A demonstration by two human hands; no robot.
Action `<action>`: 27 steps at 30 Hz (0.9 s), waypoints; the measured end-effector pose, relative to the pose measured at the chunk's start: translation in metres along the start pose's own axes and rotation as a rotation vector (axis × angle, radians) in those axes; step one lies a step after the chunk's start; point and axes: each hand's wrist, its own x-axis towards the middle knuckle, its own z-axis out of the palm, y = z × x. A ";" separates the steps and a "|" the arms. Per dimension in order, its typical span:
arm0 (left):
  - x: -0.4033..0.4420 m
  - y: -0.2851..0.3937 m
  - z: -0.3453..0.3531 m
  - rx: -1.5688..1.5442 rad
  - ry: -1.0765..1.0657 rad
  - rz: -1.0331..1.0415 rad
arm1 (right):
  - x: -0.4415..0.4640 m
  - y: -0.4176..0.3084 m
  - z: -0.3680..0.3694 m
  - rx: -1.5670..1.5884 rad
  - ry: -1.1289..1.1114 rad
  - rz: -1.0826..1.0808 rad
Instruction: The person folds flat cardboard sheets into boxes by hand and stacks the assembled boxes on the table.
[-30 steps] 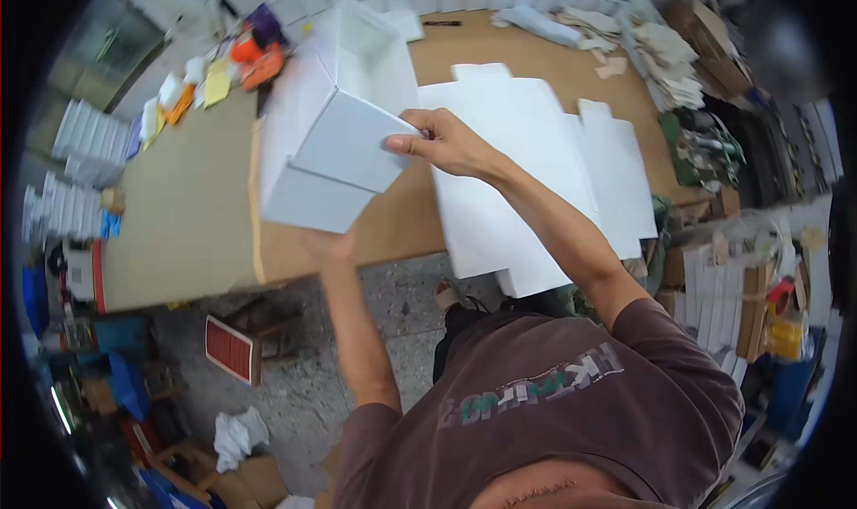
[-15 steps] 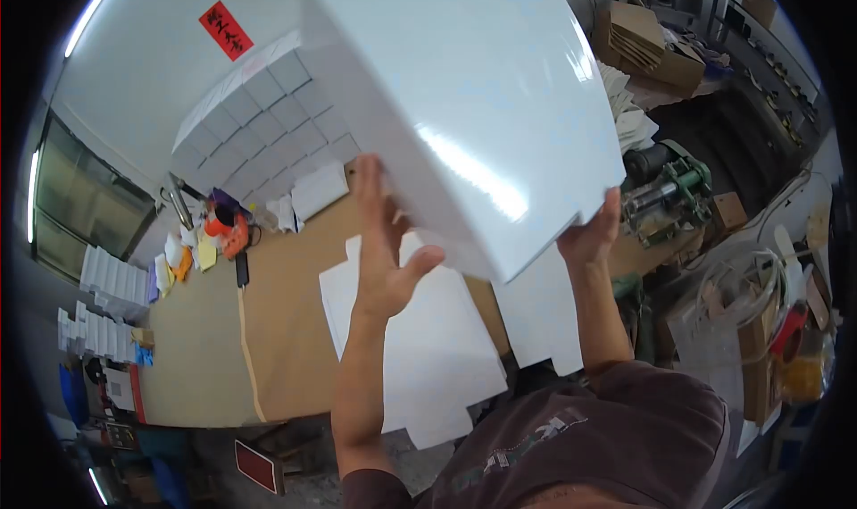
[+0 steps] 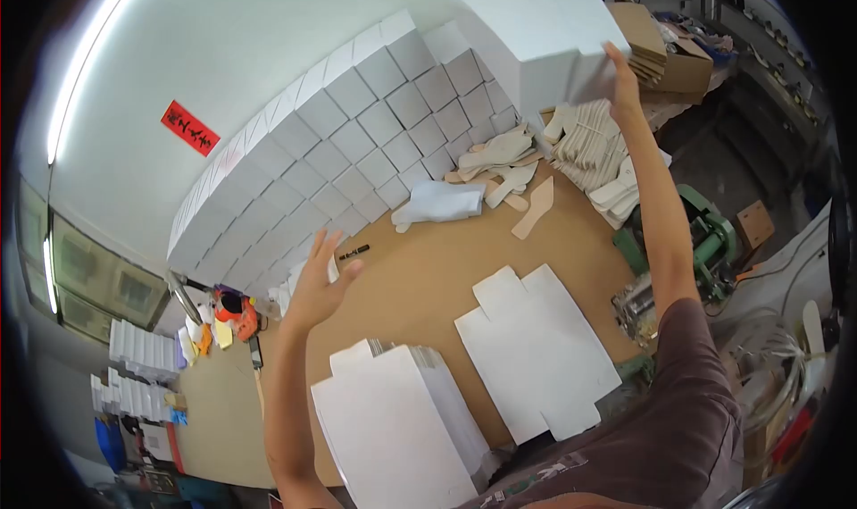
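Observation:
My right hand [image 3: 624, 87] is stretched far forward and grips the near edge of a white cardboard box [image 3: 544, 18], raised beside the stacked white boxes [image 3: 393, 107] at the back. My left hand [image 3: 319, 281] hovers over the table with fingers spread and nothing in it. Below it lies a thick stack of flat white box blanks [image 3: 384, 424]. To the right of that stack a flat white blank [image 3: 536, 348] with cut corners lies on the brown tabletop [image 3: 411, 286].
Shoe-sole-shaped pieces [image 3: 536, 207] lie at the back, beside a pale blue bundle [image 3: 442, 202]. On the right stand a pile of cream pieces [image 3: 596, 147] and a green machine [image 3: 701, 232]. A black marker [image 3: 354, 253] lies near the stacked boxes.
The white box has moved away from me, forward to the back right, in my right hand. My left hand has come away from the box's side. The view has shifted.

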 end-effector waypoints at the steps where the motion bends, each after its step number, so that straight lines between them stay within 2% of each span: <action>1: 0.016 -0.009 -0.001 0.045 0.001 -0.029 | 0.016 0.005 0.015 -0.060 0.037 0.048; 6: 0.068 -0.028 -0.002 0.105 -0.002 -0.072 | 0.131 0.092 0.052 -0.266 0.010 0.094; 12: 0.065 -0.085 0.038 0.152 -0.062 -0.128 | 0.221 0.179 0.101 -0.331 -0.099 0.186; 13: 0.056 -0.099 0.052 0.150 -0.092 -0.149 | 0.234 0.190 0.105 -0.319 -0.139 0.191; 16: 0.014 -0.143 0.089 0.092 -0.101 -0.344 | 0.253 0.206 0.137 -0.637 0.097 0.150; 19: -0.043 -0.179 0.121 0.140 -0.056 -0.465 | 0.273 0.242 0.156 -0.454 -0.080 0.121; 22: -0.098 -0.190 0.142 0.099 0.056 -0.597 | 0.258 0.246 0.183 -0.536 -0.036 0.135; 25: -0.157 -0.191 0.161 0.163 0.104 -0.674 | 0.290 0.288 0.200 -0.502 0.095 0.005; 27: -0.195 -0.189 0.170 0.166 0.079 -0.768 | 0.257 0.284 0.234 -0.798 0.284 -0.110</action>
